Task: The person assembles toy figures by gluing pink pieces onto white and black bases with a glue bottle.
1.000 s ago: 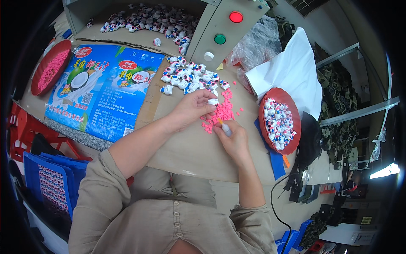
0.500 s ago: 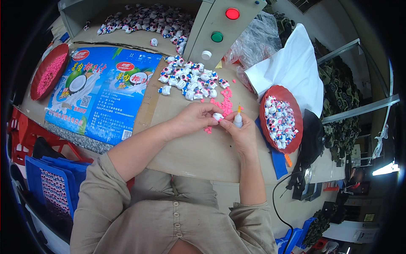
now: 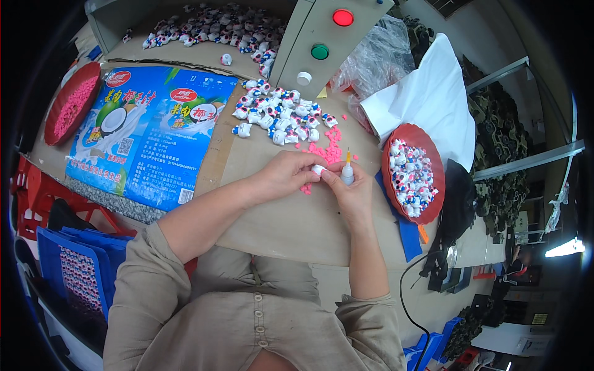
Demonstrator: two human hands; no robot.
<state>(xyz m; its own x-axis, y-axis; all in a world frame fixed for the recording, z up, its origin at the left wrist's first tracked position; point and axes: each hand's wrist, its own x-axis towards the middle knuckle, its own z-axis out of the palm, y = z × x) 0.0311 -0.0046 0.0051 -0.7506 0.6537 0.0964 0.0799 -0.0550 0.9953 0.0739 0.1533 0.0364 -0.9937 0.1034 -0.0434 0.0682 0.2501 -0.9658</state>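
Note:
Between the fingertips of my left hand (image 3: pixel 281 176) is a small white figurine (image 3: pixel 318 169), pinched low over the table. My right hand (image 3: pixel 355 199) has its thumb pressed against the same figurine. Tucked in the right hand's fingers is a small white glue bottle (image 3: pixel 348 173), its yellow needle tip pointing up. Much of the figurine is hidden by fingertips. Just beyond the hands lie loose small pink pieces (image 3: pixel 333 148). Past these is a heap of white figurines with blue and pink parts (image 3: pixel 281 117).
On the right stands a red bowl (image 3: pixel 439 193) full of figurines; far left, another red bowl (image 3: pixel 54 133) holds pink pieces. A grey box with buttons (image 3: pixel 297 62) rises behind the heap, more figurines (image 3: pixel 216 31) beside it. A blue printed cardboard sheet (image 3: pixel 164 145) covers the left side.
My right thumb has come further over the figurine, which now shows less between the fingertips. The glue bottle has shifted very slightly with the right hand.

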